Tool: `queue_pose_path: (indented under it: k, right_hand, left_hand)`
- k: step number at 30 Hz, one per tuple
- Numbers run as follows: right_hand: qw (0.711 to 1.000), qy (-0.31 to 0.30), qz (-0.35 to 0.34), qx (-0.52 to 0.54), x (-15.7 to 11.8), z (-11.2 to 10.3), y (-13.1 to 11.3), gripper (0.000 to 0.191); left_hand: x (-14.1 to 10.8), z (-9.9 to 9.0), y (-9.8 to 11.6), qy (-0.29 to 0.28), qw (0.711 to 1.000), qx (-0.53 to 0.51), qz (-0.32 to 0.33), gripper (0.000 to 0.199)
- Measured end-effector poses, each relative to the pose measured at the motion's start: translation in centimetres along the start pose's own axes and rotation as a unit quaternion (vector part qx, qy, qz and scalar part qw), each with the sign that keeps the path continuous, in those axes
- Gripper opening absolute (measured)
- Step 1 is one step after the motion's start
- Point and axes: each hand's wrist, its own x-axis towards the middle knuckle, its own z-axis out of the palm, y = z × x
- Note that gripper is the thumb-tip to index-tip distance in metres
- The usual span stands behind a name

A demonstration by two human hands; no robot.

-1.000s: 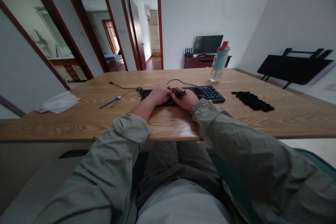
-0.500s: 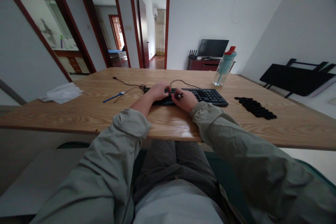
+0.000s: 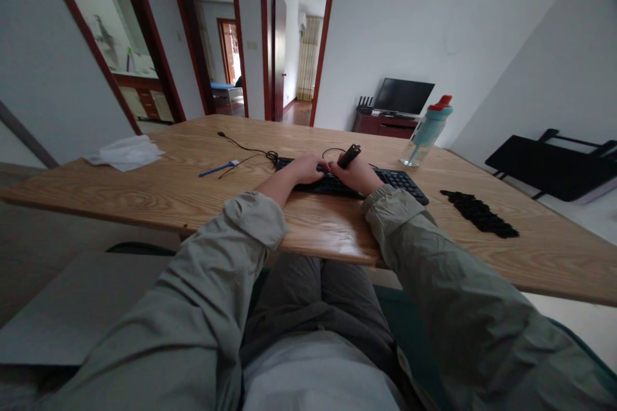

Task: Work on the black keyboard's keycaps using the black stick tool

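Observation:
A black keyboard (image 3: 402, 183) lies on the wooden table in front of me, with both hands over its left and middle part. My right hand (image 3: 359, 173) is closed around a black-handled tool (image 3: 349, 155); the handle sticks up out of the fist and leans right, and its tip is hidden. My left hand (image 3: 308, 168) rests on the keyboard with its fingers curled in, their tips beside the right hand's. What those left fingers pinch, if anything, is too small to make out. A blue brush (image 3: 218, 169) with white bristles lies left of the keyboard.
The keyboard's black cable (image 3: 250, 151) runs left behind the brush. White tissue (image 3: 126, 153) lies at the table's left. A water bottle (image 3: 425, 131) with a red cap stands behind the keyboard. Small black pieces (image 3: 479, 213), looking like keycaps, are grouped at the right.
The view has shifted and tilted slightly. My right hand has turned the tool, so its handle now points up and right instead of toward me. The left hand stays on the keyboard.

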Motion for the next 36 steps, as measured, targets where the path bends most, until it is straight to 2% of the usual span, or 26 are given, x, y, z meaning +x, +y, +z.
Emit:
queue_pose_path:
  k: [6,12,20,28,32,36]
  right_hand:
    - [1.0,0.008,-0.008,0.018,0.6,0.1,0.2,0.023]
    - [0.999,-0.003,0.024,0.031,1.2,0.0,0.9,0.024]
    - [0.998,0.009,0.029,0.047,1.9,0.6,1.7,0.023]
    - [0.997,-0.013,0.011,0.081,2.1,0.9,2.0,0.026]
    - [0.995,0.014,0.019,0.096,1.9,1.5,2.1,0.027]
    - [0.987,0.047,0.046,0.147,1.7,1.8,1.8,0.03]
  left_hand:
    - [0.3,0.2,0.0,-0.004,1.0,0.002,-0.004,0.036]
    - [0.7,0.5,-0.3,-0.008,1.0,0.011,-0.021,0.035]
    - [0.8,0.4,0.1,-0.017,1.0,-0.007,-0.026,0.029]
    - [1.2,0.9,-0.5,0.048,0.995,-0.079,0.034,0.03]
    - [1.6,1.5,-0.7,0.027,0.988,-0.145,0.042,0.026]
    - [1.6,1.6,-0.7,0.028,0.99,-0.138,0.01,0.024]
